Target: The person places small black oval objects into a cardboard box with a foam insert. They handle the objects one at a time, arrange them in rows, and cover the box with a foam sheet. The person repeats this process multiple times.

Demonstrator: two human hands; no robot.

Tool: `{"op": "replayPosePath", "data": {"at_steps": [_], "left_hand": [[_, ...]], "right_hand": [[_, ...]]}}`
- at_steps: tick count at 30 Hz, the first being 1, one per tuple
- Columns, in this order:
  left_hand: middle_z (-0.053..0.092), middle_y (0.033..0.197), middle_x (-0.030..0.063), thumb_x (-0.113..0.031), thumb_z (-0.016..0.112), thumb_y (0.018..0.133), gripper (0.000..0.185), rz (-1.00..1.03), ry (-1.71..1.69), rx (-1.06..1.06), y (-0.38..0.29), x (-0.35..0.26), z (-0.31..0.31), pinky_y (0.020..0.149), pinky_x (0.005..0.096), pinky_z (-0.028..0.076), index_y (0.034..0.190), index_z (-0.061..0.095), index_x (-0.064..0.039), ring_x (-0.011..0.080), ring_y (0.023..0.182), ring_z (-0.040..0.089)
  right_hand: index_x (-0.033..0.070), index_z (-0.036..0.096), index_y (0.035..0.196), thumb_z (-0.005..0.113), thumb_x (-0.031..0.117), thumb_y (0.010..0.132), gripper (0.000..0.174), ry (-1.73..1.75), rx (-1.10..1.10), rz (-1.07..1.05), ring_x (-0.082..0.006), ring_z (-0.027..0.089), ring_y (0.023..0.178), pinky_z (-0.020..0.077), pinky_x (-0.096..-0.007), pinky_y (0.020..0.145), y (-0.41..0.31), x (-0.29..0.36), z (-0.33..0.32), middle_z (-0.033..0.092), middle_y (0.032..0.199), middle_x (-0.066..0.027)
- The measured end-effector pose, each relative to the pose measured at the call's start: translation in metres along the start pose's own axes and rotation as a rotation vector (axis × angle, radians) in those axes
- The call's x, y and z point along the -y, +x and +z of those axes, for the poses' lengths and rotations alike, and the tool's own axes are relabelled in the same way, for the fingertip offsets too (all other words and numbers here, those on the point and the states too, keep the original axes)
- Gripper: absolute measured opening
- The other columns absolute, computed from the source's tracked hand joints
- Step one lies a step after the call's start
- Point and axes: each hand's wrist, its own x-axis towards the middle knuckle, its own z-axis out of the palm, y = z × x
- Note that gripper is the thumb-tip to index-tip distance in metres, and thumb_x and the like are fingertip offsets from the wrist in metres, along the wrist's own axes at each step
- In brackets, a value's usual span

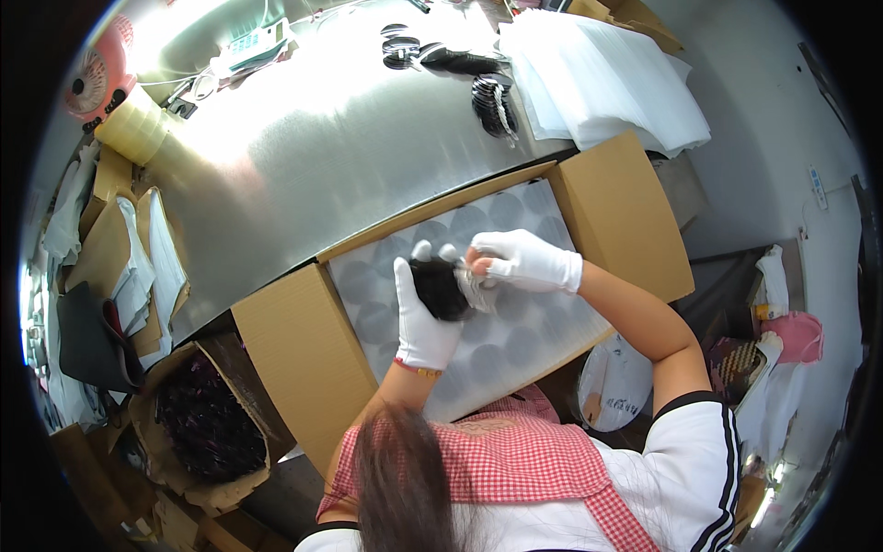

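My left hand (424, 334), in a white glove, holds a round black piece (438, 286), blurred, perhaps a stack of discs, over an open cardboard box (303, 359). My right hand (531, 262), gloved with bare thumb and fingertip showing, pinches a whitish cord or strip (479, 293) at the right side of the black piece. Blur hides whether the cord is tied to it. Beneath both hands, a translucent white foam sheet (462, 383) lies in the box. Rows of round grey shapes show through the sheet.
The box's right flap (624, 214) folds outward. Beyond lies a steel table (276, 179) with corded stacks of black discs (491, 103), white foam sheets (600, 76), a calculator (255, 45), tape rolls (134, 127) and a pink fan (96, 76). A carton of dark scraps (207, 421) stands lower left.
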Motion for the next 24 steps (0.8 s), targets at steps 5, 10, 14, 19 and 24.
{"op": "replayPosePath", "data": {"at_steps": [5,10,14,19,24], "left_hand": [[0.060,0.125,0.0125,-0.050,0.056,0.096,0.041,-0.139,0.043,-0.095,-0.039,0.018,-0.022,0.092,0.0467,0.052,0.125,0.057,-0.021,0.0284,0.106,0.060],[0.058,0.126,0.0134,-0.043,0.056,0.097,0.041,-0.216,0.013,-0.057,-0.056,0.019,-0.024,0.092,0.0455,0.053,0.133,0.051,-0.023,0.0276,0.107,0.061],[0.058,0.126,0.0128,-0.038,0.057,0.098,0.044,-0.127,0.164,-0.045,-0.063,0.019,-0.022,0.092,0.0444,0.054,0.138,0.045,-0.024,0.0266,0.107,0.061],[0.056,0.125,0.0115,-0.033,0.054,0.100,0.042,0.072,0.228,-0.062,-0.057,0.021,-0.027,0.090,0.0435,0.054,0.140,0.042,-0.026,0.0259,0.106,0.060],[0.056,0.124,0.0115,-0.032,0.055,0.101,0.042,0.043,0.209,-0.107,-0.052,0.017,-0.030,0.089,0.0437,0.054,0.140,0.041,-0.025,0.0264,0.106,0.060]], "right_hand": [[0.005,0.063,0.103,0.066,0.031,0.089,0.030,-0.577,-0.575,0.289,-0.0349,0.065,0.096,0.0520,-0.0441,0.085,-0.007,-0.085,-0.027,0.065,0.104,-0.0182],[0.004,0.062,0.098,0.057,0.016,0.091,0.015,-0.881,-0.576,0.405,-0.0355,0.068,0.090,0.0556,-0.0446,0.079,0.019,-0.140,-0.035,0.066,0.099,-0.0195],[0.005,0.062,0.094,0.056,0.014,0.090,0.011,-0.927,-0.644,0.290,-0.0329,0.068,0.088,0.0563,-0.0413,0.076,0.025,-0.122,-0.036,0.068,0.096,-0.0160],[0.008,0.064,0.106,0.067,0.028,0.087,0.028,-0.550,-0.571,0.036,-0.0324,0.066,0.086,0.0525,-0.0431,0.081,-0.006,-0.088,0.001,0.065,0.095,-0.0135],[0.001,0.061,0.099,0.065,0.020,0.087,0.022,-0.895,-0.778,0.296,-0.0363,0.066,0.084,0.0544,-0.0438,0.078,0.006,-0.126,-0.009,0.063,0.097,-0.0180]]}}
